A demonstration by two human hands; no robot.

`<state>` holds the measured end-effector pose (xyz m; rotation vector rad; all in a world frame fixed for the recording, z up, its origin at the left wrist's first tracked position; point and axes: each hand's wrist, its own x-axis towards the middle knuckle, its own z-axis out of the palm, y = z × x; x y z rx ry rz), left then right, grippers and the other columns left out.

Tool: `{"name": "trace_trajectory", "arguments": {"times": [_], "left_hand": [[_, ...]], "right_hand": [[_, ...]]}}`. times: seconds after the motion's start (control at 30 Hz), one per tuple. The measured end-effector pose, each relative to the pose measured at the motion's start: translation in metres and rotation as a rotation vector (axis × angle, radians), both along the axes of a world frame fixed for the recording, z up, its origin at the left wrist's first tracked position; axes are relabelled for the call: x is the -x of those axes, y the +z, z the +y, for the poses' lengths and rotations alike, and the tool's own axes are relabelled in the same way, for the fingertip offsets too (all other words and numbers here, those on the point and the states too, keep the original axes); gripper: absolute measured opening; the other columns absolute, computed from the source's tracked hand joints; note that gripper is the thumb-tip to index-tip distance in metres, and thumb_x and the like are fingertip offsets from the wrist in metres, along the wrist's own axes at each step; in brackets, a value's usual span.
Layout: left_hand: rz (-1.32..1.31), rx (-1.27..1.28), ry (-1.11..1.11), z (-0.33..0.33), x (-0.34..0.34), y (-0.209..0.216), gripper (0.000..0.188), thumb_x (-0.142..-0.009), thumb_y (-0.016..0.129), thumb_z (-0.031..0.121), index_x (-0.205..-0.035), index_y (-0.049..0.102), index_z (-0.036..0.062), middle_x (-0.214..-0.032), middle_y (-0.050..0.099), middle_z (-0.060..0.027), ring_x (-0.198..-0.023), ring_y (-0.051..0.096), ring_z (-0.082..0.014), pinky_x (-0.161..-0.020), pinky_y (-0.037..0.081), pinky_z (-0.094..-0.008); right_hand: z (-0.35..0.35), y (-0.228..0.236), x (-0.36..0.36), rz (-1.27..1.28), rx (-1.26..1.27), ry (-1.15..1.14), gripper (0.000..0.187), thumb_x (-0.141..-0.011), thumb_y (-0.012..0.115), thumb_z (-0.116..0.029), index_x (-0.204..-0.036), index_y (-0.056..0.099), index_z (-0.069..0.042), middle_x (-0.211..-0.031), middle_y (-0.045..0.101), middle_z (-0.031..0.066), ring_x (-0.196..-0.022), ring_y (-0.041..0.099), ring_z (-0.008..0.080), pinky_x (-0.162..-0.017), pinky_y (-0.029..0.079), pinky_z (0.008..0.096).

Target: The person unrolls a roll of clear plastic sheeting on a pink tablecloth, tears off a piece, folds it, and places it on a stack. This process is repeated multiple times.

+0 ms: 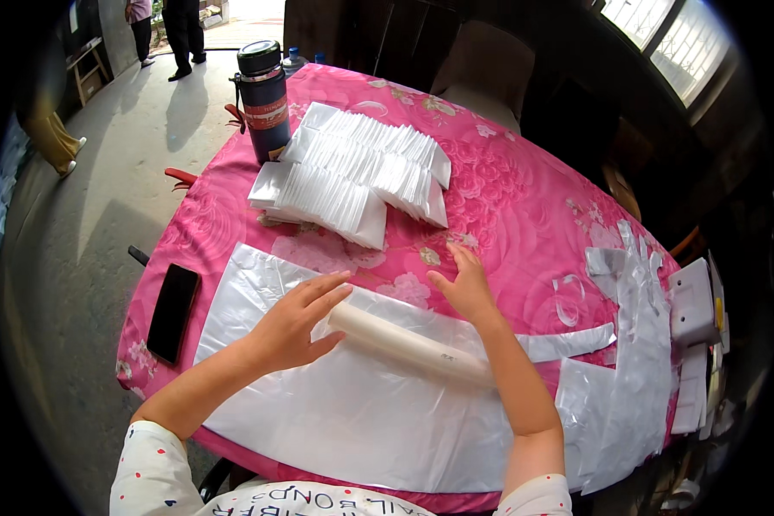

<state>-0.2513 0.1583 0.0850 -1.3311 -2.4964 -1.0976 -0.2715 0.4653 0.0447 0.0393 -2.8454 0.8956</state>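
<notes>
A pale cardboard-like tube [413, 346] lies slantwise across a broad sheet of clear-white plastic film [353, 413] in front of me. My left hand [299, 320] is open beside the tube's left end, thumb and fingers apart; whether it touches the tube I cannot tell. Farther right, my right hand [464, 285] is also open and empty, its fingers apart near the film's far edge. The right forearm crosses over the tube's right end and hides it. Beyond both hands sit rows of folded white packets [353, 172], stacked on edge.
A pink flowered tablecloth [499, 181] covers the table. A dark flask [264, 103] stands at the far left, with a phone [174, 314] nearer. Film scraps [632, 361] lie at the right, beside white boxes [695, 305]. People [182, 39] stand on the floor beyond.
</notes>
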Motion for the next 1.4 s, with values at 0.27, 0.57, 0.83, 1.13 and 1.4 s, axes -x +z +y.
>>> {"name": "trace_trajectory", "arguments": {"times": [0.27,0.57,0.83,1.13,1.4], "left_hand": [[-0.105,0.031,-0.271,0.003,-0.091,-0.023,0.062,-0.076,0.068,0.018,-0.129,0.04,0.0033,-0.134,0.04,-0.015,-0.119,0.043,-0.033,-0.099,0.037,-0.0399],[-0.191,0.207,-0.269,0.052,-0.17,-0.05,0.082,-0.078,0.063,0.042,-0.138,0.025,0.0001,-0.142,0.015,-0.029,-0.133,0.018,-0.0407,-0.107,0.021,-0.0459],[-0.03,0.238,-0.261,0.082,-0.188,-0.058,0.091,-0.076,0.054,0.061,-0.14,0.024,0.0048,-0.144,0.008,-0.0291,-0.135,0.008,-0.0448,-0.107,0.016,-0.0508],[-0.064,0.101,-0.342,0.11,-0.211,-0.062,0.087,-0.077,0.057,0.054,-0.136,0.027,-0.0028,-0.144,0.014,-0.0278,-0.134,0.013,-0.0429,-0.109,0.018,-0.0452],[-0.074,0.177,-0.357,0.122,-0.215,-0.055,0.082,-0.078,0.059,0.048,-0.134,0.03,-0.0048,-0.144,0.013,-0.0287,-0.134,0.012,-0.0428,-0.109,0.018,-0.0451]], "right_hand": [[0.02,0.029,-0.168,-0.149,-0.019,0.035,0.051,-0.073,0.071,-0.023,-0.118,0.055,-0.005,-0.115,0.056,0.0132,-0.11,0.05,0.0286,-0.093,0.039,0.037],[-0.043,0.028,-0.299,-0.298,0.0,-0.112,0.055,-0.073,0.069,-0.029,-0.114,0.054,0.005,-0.099,0.058,0.0161,-0.096,0.054,0.0318,-0.084,0.043,0.0383],[-0.031,-0.011,-0.319,-0.061,-0.173,0.142,0.057,-0.087,0.052,-0.037,-0.128,0.042,0.0,-0.135,0.037,0.0182,-0.126,0.033,0.034,-0.104,0.027,0.0409],[0.158,-0.019,-0.363,-0.114,-0.141,-0.492,0.046,-0.088,0.049,-0.018,-0.129,0.042,0.0,-0.136,0.04,0.0171,-0.126,0.036,0.0316,-0.104,0.029,0.0365],[0.227,-0.042,-0.428,0.134,-0.484,-0.876,0.024,-0.085,0.053,-0.012,-0.103,0.063,0.001,-0.113,0.06,0.0131,-0.108,0.054,0.03,-0.093,0.041,0.0352]]}}
